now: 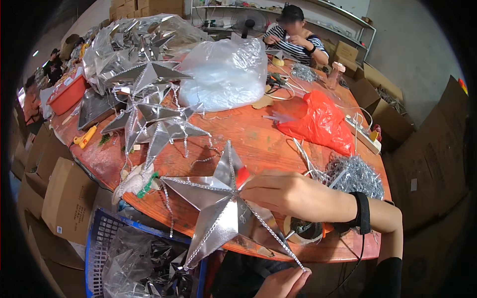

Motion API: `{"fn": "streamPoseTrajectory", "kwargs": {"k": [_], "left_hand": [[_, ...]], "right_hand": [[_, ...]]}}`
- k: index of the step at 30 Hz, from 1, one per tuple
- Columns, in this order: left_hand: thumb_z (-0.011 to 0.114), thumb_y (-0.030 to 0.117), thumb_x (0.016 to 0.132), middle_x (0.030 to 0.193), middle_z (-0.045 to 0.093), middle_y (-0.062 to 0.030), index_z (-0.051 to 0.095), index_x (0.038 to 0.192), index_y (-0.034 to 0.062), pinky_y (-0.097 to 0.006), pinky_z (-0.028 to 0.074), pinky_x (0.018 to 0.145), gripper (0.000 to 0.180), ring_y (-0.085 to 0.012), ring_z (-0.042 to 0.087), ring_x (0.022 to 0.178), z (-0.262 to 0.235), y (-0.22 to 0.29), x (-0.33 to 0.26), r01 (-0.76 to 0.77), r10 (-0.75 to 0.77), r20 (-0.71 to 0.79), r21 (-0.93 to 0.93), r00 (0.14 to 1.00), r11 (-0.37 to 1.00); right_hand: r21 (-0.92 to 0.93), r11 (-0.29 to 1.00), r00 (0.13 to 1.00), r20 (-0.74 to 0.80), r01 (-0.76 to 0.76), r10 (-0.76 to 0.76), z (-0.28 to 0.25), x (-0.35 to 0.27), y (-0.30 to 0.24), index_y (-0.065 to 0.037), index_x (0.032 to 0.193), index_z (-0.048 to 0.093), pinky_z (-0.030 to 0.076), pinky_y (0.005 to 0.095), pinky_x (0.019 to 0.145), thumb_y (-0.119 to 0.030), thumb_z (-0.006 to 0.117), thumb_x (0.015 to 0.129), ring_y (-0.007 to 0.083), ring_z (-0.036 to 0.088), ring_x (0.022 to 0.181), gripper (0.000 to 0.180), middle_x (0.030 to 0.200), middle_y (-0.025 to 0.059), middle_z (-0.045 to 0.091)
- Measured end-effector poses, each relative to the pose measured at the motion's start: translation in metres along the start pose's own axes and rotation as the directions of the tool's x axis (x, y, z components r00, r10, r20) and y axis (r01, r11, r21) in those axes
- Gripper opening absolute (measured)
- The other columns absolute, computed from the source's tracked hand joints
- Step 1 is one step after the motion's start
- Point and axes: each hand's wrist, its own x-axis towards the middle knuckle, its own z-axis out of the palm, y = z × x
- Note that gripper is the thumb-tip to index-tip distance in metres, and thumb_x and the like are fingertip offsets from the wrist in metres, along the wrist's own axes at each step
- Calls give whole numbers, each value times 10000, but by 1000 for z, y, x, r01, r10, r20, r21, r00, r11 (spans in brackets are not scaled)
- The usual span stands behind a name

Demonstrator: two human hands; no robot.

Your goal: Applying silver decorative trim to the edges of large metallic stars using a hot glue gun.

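Observation:
A silver five-pointed star [216, 221] with sparkling bead trim along its ridges is over the table's near edge. At the bottom, my left hand [285, 283] pinches the tip of its lower right point, where a strand of bead trim [272, 232] ends. My right hand [285, 194], with a black band on the wrist, bends in from the right. Its fingers are closed together against the star's upper right side, near the centre; what they pinch is hidden. Beneath that hand sits a roll of tape [304, 232].
Finished-looking silver stars [149, 116] with hanging bead strands lie at left, near a yellow-handled tool [85, 136]. A red plastic bag [318, 124], silver tinsel [355, 178] and power strip [365, 136] occupy the right. A blue basket [102, 218] stands below. Across the table sits another person [298, 42].

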Motion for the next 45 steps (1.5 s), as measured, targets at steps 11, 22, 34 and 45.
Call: {"fn": "streamPoseTrajectory", "kwargs": {"k": [11,22,34,45], "left_hand": [[511,22,852,880,607,-190,571,951,-49,-379,489,673,135,-341,600,780,1,-6,-2,3,-2,-41,41,999,999],[528,39,852,916,601,-193,550,977,-52,-384,495,668,157,-340,597,803,-1,-16,-1,-68,73,-45,107,996,992],[528,165,895,898,632,-144,612,981,75,-314,467,648,150,-280,608,759,-78,73,-44,-137,149,-413,60,898,989],[504,299,878,946,620,-160,599,1020,89,-381,453,669,271,-282,602,780,-64,37,-74,-76,46,-429,-53,902,996]], "right_hand": [[44,999,998,-51,24,-22,6,4,4,53,859,534,497,355,755,-16,526,708,295,567,891,167,906,145,556],[35,996,993,-94,78,-74,9,7,6,67,922,550,499,350,764,-24,518,717,290,568,910,227,937,151,562],[93,993,961,-262,-66,89,-28,-17,-18,0,966,549,488,352,687,-90,584,831,294,586,794,166,862,121,554],[79,983,852,-489,-169,186,-35,-64,-49,-45,1024,601,503,323,571,-67,648,795,225,606,637,235,765,79,572]]}}
